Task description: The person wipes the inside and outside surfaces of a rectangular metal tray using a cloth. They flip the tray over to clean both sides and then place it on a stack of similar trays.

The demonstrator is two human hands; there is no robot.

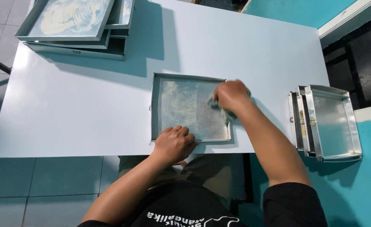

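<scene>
White table (89, 105) over teal floor, a shallow metal baking tray (181, 105) at its near edge.
Right hand (231, 96), closed around a grey-green cloth (227, 112), sits over the tray's right side; left hand (173, 144), curled narrow, pins the near rim.
</scene>
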